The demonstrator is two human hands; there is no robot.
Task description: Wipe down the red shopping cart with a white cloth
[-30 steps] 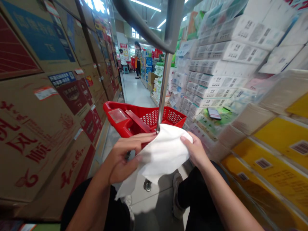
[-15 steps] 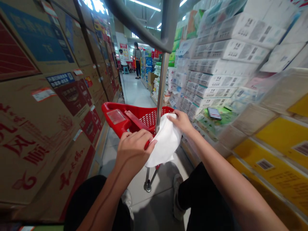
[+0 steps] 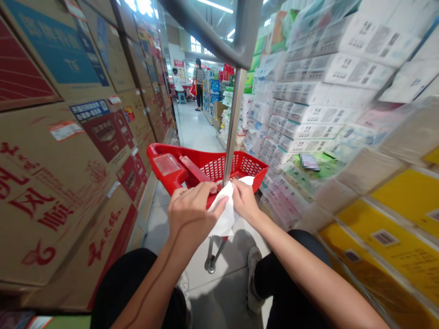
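Note:
A white cloth or tissue (image 3: 221, 224) hangs between my two hands over the near end of a red shopping basket cart (image 3: 168, 167). My left hand (image 3: 194, 208) is closed at the cart's near rim, with its thumb against the cloth's left edge. Pinched on the upper part of the cloth is my right hand (image 3: 244, 199), close beside the metal pole (image 3: 234, 123) that rises from the cart. Part of the cloth sticks out beyond my right fingers.
Cardboard boxes (image 3: 51, 192) are stacked along the left. Packs of white paper (image 3: 308, 96) and yellow packs (image 3: 394, 219) line the right. A person in a striped top (image 3: 198, 77) stands far down the aisle, near another seated person (image 3: 177, 82). My feet are below.
My right hand has moved left and down toward my left hand, and the cloth is now bunched and folded rather than spread. More of the basket shows.

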